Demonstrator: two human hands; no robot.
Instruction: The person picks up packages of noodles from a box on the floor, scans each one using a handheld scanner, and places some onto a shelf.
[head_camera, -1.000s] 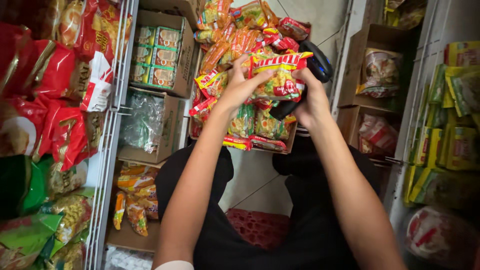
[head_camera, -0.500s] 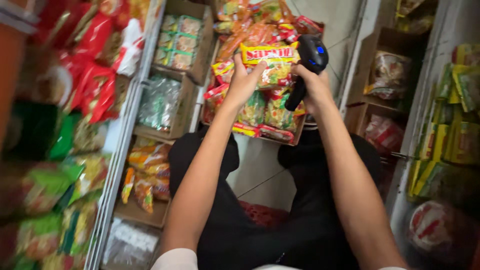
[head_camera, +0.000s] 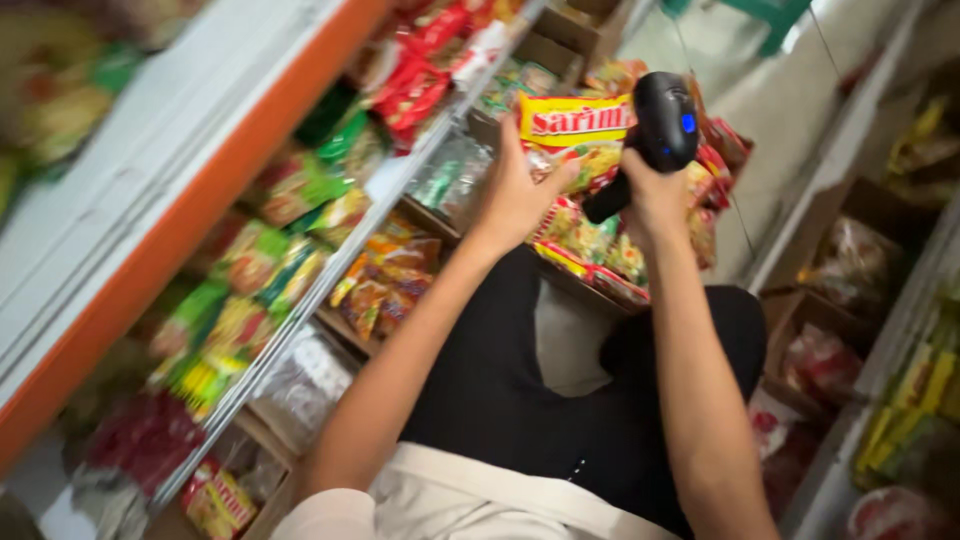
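Seated in a shop aisle, black-trousered lap (head_camera: 560, 400) nearest. Beyond the knees, left hand (head_camera: 515, 195) closed on a yellow noodle packet (head_camera: 572, 122), thumb at its lower edge, raised over a carton (head_camera: 600, 280) of similar packs. Right hand (head_camera: 655, 195) clenched round a black scanner (head_camera: 660, 130), head just right of the packet. Packet probably light, soft, crinkly, contents brittle; best pinched at a sealed edge. Left shelf (head_camera: 330, 280) goods blurred; right-hand boxes cut off; scanner window hidden.
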